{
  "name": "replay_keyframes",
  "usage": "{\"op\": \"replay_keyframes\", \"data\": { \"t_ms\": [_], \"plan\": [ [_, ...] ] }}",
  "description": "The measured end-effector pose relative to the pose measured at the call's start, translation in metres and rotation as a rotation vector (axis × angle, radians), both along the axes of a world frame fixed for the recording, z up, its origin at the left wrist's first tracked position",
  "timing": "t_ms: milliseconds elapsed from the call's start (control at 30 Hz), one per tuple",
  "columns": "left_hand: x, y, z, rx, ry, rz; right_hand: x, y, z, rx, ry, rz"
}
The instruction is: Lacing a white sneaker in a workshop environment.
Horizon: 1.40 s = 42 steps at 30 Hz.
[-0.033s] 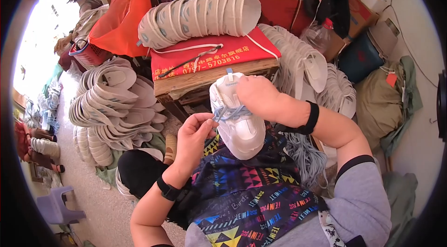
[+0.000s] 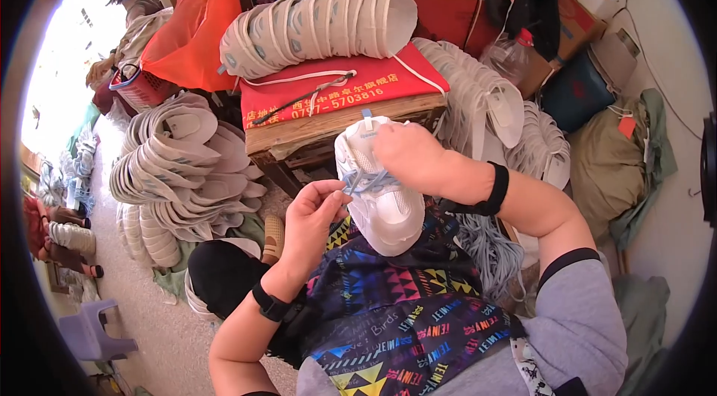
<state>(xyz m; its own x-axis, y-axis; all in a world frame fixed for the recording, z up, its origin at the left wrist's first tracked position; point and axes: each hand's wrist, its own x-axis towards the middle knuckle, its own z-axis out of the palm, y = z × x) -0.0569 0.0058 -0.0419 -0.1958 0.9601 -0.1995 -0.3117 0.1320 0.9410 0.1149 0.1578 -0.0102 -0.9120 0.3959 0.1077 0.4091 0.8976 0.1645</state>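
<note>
In the middle of the scene, just near of the table, a white sneaker w/ a pale-blue pull tab [image 2: 385,220] sits tilted above the dark multicolour-patterned apron [image 2: 407,295], toe pointing near. A flat light-blue lace [image 2: 367,181] crosses its front. The bare left hand [image 2: 317,208], left of the shoe, has thumb & index in a narrow pinch on that lace. The bare right hand [image 2: 409,153] is curled at the shoe's far right side; its fingertips are hidden, so can't tell what, if anything, it grips. On the far side, a wooden table [image 2: 293,142] w/ a red printed cloth [image 2: 407,71] bears a row of nested off-white shoe uppers [image 2: 317,30]. Far left: a big pile of greyish-white uppers [image 2: 168,164] on the floor; near left, a purple plastic stool [image 2: 93,332]. Right of the apron hangs a bunch of light-blue laces [image 2: 489,254].
</note>
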Motion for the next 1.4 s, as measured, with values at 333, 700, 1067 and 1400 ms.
{"op": "replay_keyframes", "data": {
  "t_ms": [333, 700, 1067, 1400],
  "plan": [
    [0.002, 0.003, -0.008, 0.012, 0.009, -0.054, 0.005, 0.001, -0.017, -0.37, 0.328, -0.118],
    [-0.002, 0.006, -0.017, 0.14, 0.329, 0.031, -0.013, -0.004, -0.001, -0.256, 0.353, 0.036],
    [0.013, 0.007, -0.024, 0.15, 0.335, 0.009, -0.023, -0.013, 0.007, -0.605, 0.517, 0.004],
    [0.006, 0.012, -0.015, 0.248, 0.675, 0.023, -0.007, -0.005, 0.009, -0.464, 0.292, 0.054]
  ]
}}
